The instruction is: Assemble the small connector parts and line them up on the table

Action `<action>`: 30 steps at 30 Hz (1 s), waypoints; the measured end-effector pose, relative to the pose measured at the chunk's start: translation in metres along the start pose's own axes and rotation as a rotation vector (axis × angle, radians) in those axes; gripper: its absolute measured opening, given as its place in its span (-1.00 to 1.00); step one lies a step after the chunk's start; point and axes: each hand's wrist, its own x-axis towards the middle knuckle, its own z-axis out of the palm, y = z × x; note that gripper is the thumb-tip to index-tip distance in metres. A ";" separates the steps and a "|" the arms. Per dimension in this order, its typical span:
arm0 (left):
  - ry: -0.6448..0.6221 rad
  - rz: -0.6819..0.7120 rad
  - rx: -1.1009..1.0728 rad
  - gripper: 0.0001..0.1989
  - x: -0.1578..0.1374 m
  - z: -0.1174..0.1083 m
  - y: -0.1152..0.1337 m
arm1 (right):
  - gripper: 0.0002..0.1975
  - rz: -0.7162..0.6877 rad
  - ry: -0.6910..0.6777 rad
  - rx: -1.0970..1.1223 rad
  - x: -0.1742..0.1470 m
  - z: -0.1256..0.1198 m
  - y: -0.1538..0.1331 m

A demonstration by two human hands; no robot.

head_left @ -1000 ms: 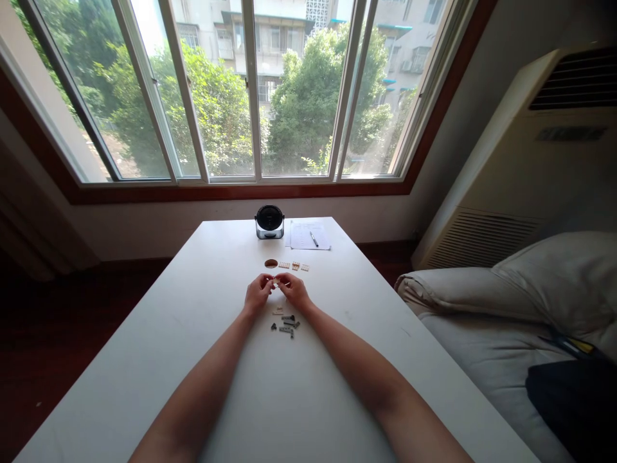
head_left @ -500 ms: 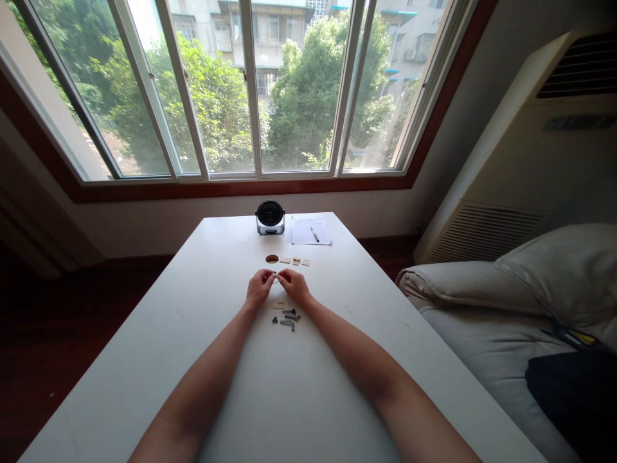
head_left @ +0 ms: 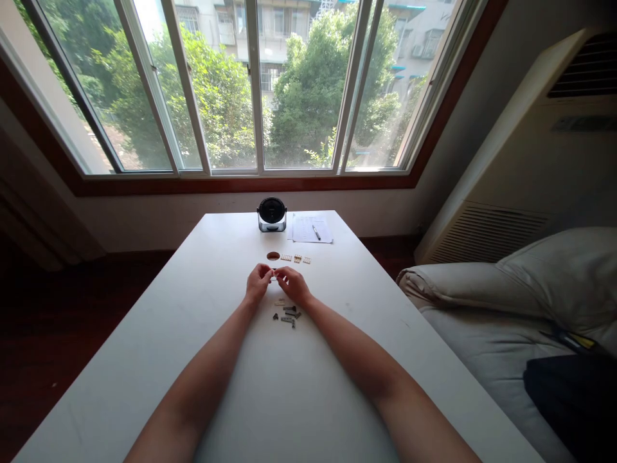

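Observation:
My left hand (head_left: 259,282) and my right hand (head_left: 292,284) meet over the middle of the white table (head_left: 231,360). Thumbs and fingertips of both are pinched together around a small pale piece (head_left: 274,278), mostly covered by the fingers, so its kind is not clear. Just below, nearer to me, lie a few flat cream pieces (head_left: 279,303) and a loose group of small dark grey pieces (head_left: 288,319). Beyond my fingers, several small cream studded pieces (head_left: 286,258) form a row to the right of a round brown hole (head_left: 273,256) in the tabletop.
A small black fan (head_left: 272,212) stands at the table's far end. Right of it are sheets of paper (head_left: 306,226) with a pen (head_left: 316,232) on top. A grey sofa (head_left: 463,289) flanks the table on the right, and a window (head_left: 299,96) lies ahead.
My right fingers have loosened and shifted slightly at the small pale piece; the left hand keeps its pinch. The whole view has tilted a little.

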 end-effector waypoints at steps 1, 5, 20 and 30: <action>-0.005 -0.005 -0.008 -0.77 0.001 0.000 0.000 | -0.84 -0.013 -0.002 -0.023 0.000 -0.001 -0.001; -0.039 -0.018 -0.014 -0.77 0.001 0.000 -0.001 | -0.83 -0.026 -0.032 -0.112 0.000 -0.004 -0.005; -0.106 -0.059 0.131 -0.78 0.001 0.002 -0.007 | -0.85 0.407 0.156 -0.657 0.011 -0.076 0.068; -0.115 -0.055 0.226 -0.80 -0.002 0.002 -0.002 | -0.81 0.478 0.047 -0.672 0.007 -0.076 0.098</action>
